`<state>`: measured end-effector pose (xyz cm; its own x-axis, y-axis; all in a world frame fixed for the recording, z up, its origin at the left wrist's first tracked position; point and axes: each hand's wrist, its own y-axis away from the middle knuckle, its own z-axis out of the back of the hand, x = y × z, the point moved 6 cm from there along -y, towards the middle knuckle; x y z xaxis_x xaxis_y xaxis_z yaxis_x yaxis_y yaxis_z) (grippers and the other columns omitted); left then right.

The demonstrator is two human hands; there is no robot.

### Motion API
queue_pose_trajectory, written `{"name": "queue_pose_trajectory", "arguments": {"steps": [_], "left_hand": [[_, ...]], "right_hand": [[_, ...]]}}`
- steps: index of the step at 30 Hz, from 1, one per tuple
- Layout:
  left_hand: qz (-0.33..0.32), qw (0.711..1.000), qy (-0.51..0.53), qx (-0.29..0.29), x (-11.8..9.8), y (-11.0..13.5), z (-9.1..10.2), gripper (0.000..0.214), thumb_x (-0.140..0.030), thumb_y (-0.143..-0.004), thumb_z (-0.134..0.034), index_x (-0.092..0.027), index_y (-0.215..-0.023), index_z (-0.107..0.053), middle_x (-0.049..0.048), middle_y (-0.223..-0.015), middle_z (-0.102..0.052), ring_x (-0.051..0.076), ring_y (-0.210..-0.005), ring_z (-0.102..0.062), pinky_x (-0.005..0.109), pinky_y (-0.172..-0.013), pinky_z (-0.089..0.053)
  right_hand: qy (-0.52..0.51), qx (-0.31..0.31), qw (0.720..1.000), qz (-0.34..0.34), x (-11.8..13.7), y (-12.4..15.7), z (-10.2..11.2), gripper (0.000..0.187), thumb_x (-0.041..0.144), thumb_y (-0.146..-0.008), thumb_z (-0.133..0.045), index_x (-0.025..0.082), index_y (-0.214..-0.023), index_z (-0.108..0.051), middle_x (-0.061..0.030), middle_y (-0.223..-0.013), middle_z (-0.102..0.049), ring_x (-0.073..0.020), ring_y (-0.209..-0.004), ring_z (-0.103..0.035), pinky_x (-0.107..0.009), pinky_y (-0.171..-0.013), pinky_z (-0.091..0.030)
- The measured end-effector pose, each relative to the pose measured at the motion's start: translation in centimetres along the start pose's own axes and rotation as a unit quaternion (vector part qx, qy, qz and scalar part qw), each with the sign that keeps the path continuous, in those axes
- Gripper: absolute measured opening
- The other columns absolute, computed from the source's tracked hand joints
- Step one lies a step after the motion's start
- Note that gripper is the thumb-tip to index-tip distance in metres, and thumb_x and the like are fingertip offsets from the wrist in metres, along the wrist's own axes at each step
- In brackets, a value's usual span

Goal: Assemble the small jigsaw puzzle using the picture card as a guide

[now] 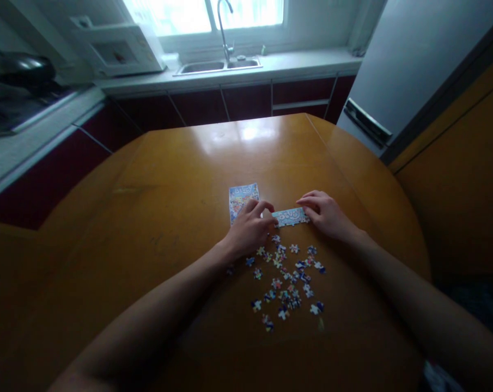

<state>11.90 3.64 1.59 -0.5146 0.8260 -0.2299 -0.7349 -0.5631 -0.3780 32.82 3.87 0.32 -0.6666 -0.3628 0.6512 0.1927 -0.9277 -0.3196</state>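
On the round wooden table (pixel 181 179) lies a short assembled strip of jigsaw pieces (pixel 291 216). My left hand (pixel 249 228) has its fingers curled and pressed onto the strip's left end. At the strip's right end rests my right hand (pixel 327 215), its fingertips pinched on the edge. A small colourful reference picture (pixel 241 198) lies flat just behind my left hand. Several loose puzzle pieces (pixel 287 283) are scattered on the table between my forearms, nearer to me.
A kitchen counter with a sink and tap (pixel 219 64) runs under the window at the back. A white microwave (pixel 115 49) stands on the left of it. A stove with a dark pan (pixel 19 68) is at far left. A grey fridge (pixel 397 65) stands at right.
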Motion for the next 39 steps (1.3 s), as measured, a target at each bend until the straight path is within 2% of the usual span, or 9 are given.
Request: {"name": "queue_pose_trajectory", "arguments": {"steps": [3, 6, 8, 12, 16, 21, 24, 29, 39], "left_hand": [[0.0, 1.0, -0.002, 0.007, -0.1, 0.0, -0.4, 0.03, -0.004, -0.083, -0.06, -0.025, -0.098, -0.073, 0.0052, -0.122, -0.06, 0.026, -0.105, -0.046, 0.046, -0.096, -0.047], [0.016, 0.999, 0.004, -0.032, 0.2, -0.1, 0.3, 0.031, -0.003, -0.083, -0.058, -0.024, -0.103, -0.071, 0.006, -0.119, -0.061, 0.026, -0.106, -0.046, 0.045, -0.095, -0.047], [0.036, 0.997, 0.014, -0.068, 0.7, -0.4, 1.7, 0.031, -0.002, -0.084, -0.056, -0.022, -0.104, -0.07, 0.0062, -0.117, -0.061, 0.025, -0.107, -0.047, 0.044, -0.094, -0.047], [0.112, 0.984, 0.029, -0.138, 2.7, -0.6, 6.1, 0.028, -0.005, -0.089, -0.052, -0.023, -0.101, -0.07, 0.0044, -0.107, -0.063, 0.023, -0.103, -0.051, 0.042, -0.092, -0.046], [0.192, 0.964, 0.023, -0.184, 6.0, 1.7, 8.8, 0.026, -0.006, -0.088, -0.05, -0.022, -0.093, -0.071, 0.004, -0.097, -0.064, 0.022, -0.097, -0.055, 0.039, -0.088, -0.044], [0.271, 0.942, 0.061, -0.188, 9.8, 6.4, 7.1, 0.024, -0.01, -0.085, -0.049, -0.021, -0.086, -0.07, 0.0048, -0.092, -0.065, 0.022, -0.093, -0.057, 0.037, -0.082, -0.045], [0.3, 0.929, 0.094, -0.195, 11.3, 8.0, 5.8, 0.024, -0.011, -0.084, -0.048, -0.021, -0.084, -0.07, 0.0047, -0.092, -0.065, 0.021, -0.092, -0.059, 0.035, -0.079, -0.045], [0.323, 0.917, 0.144, -0.185, 12.3, 8.2, 4.8, 0.023, -0.012, -0.083, -0.048, -0.02, -0.083, -0.069, 0.0047, -0.091, -0.066, 0.02, -0.09, -0.06, 0.033, -0.076, -0.045], [0.297, 0.93, 0.14, -0.165, 11.5, 7.9, 4.8, 0.022, -0.012, -0.085, -0.048, -0.02, -0.082, -0.068, 0.0049, -0.089, -0.065, 0.02, -0.089, -0.059, 0.035, -0.079, -0.046]], "right_hand": [[-0.006, 0.0, 1.0, -0.001, 0.1, 0.0, 0.1, 0.022, 0.017, -0.09, -0.058, 0.021, -0.102, -0.076, -0.0096, -0.106, -0.07, -0.0246, -0.102, -0.062, -0.042, -0.092, -0.051], [-0.011, -0.012, 1.0, -0.008, 0.1, 0.0, 0.3, 0.022, 0.016, -0.088, -0.058, 0.021, -0.101, -0.076, -0.0094, -0.105, -0.07, -0.0244, -0.102, -0.062, -0.042, -0.093, -0.05], [-0.013, -0.027, 0.999, -0.018, -0.1, -0.1, 0.5, 0.022, 0.015, -0.087, -0.058, 0.019, -0.101, -0.075, -0.0098, -0.104, -0.07, -0.0244, -0.101, -0.063, -0.042, -0.092, -0.051], [-0.019, -0.065, 0.997, -0.041, -0.8, -0.1, 1.1, 0.023, 0.015, -0.086, -0.056, 0.018, -0.097, -0.075, -0.0101, -0.101, -0.071, -0.0245, -0.098, -0.064, -0.041, -0.088, -0.052], [-0.016, -0.088, 0.994, -0.06, -1.2, 0.0, 1.5, 0.023, 0.016, -0.085, -0.054, 0.018, -0.095, -0.075, -0.01, -0.099, -0.071, -0.0247, -0.095, -0.065, -0.041, -0.086, -0.052], [-0.009, -0.087, 0.993, -0.075, -1.2, 0.1, 1.6, 0.022, 0.017, -0.085, -0.054, 0.018, -0.095, -0.074, -0.0106, -0.102, -0.072, -0.0243, -0.095, -0.066, -0.039, -0.083, -0.053], [-0.008, -0.087, 0.992, -0.087, -1.4, 0.2, 1.7, 0.022, 0.019, -0.086, -0.055, 0.017, -0.095, -0.074, -0.011, -0.102, -0.073, -0.0237, -0.093, -0.067, -0.038, -0.08, -0.053], [-0.003, -0.091, 0.989, -0.12, -2.2, 0.4, 1.8, 0.022, 0.023, -0.087, -0.056, 0.016, -0.097, -0.074, -0.0108, -0.103, -0.074, -0.0235, -0.093, -0.068, -0.037, -0.079, -0.054], [-0.004, -0.083, 0.985, -0.15, -2.4, 0.6, 1.7, 0.022, 0.026, -0.087, -0.057, 0.018, -0.097, -0.074, -0.0109, -0.104, -0.075, -0.0246, -0.092, -0.069, -0.039, -0.083, -0.055]]}}
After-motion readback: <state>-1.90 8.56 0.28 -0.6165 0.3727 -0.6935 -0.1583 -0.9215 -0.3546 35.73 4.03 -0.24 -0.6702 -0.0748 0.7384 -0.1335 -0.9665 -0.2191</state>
